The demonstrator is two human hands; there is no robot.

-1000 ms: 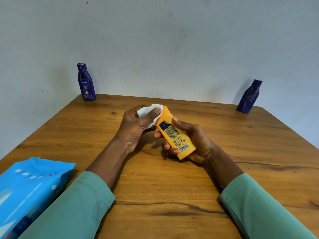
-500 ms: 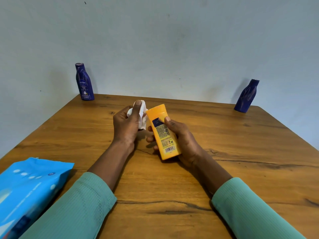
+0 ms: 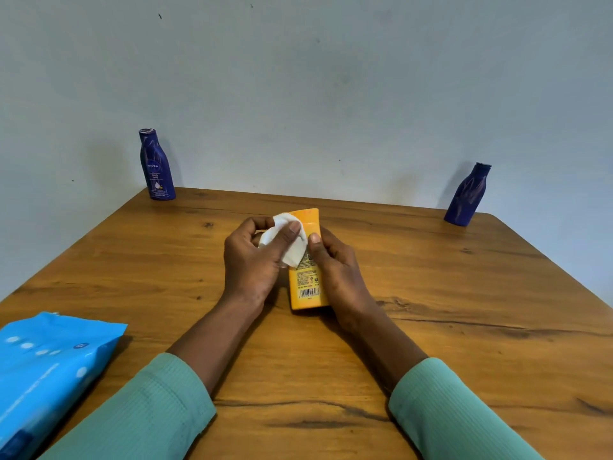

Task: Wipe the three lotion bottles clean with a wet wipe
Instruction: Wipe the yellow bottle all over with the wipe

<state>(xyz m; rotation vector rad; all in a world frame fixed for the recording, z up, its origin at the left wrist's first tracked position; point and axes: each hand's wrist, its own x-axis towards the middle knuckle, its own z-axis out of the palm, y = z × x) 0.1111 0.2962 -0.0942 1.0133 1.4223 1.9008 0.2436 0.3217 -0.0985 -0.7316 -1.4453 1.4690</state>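
Observation:
An orange lotion bottle (image 3: 306, 287) is held over the middle of the wooden table (image 3: 464, 327), barcode label facing me, cap end pointing away. My right hand (image 3: 338, 273) grips its right side. My left hand (image 3: 255, 260) pinches a folded white wet wipe (image 3: 290, 240) and presses it on the bottle's upper left part. A dark blue lotion bottle (image 3: 156, 166) stands upright at the far left corner. Another dark blue bottle (image 3: 467, 195) stands at the far right corner.
A light blue pack of wet wipes (image 3: 46, 370) lies at the table's near left edge. A plain pale wall rises right behind the table's far edge. Green sleeves cover both forearms in the foreground.
The orange bottle has turned from slanting to nearly straight away from me. My left hand has brought the wipe from beside the cap onto the bottle's upper face.

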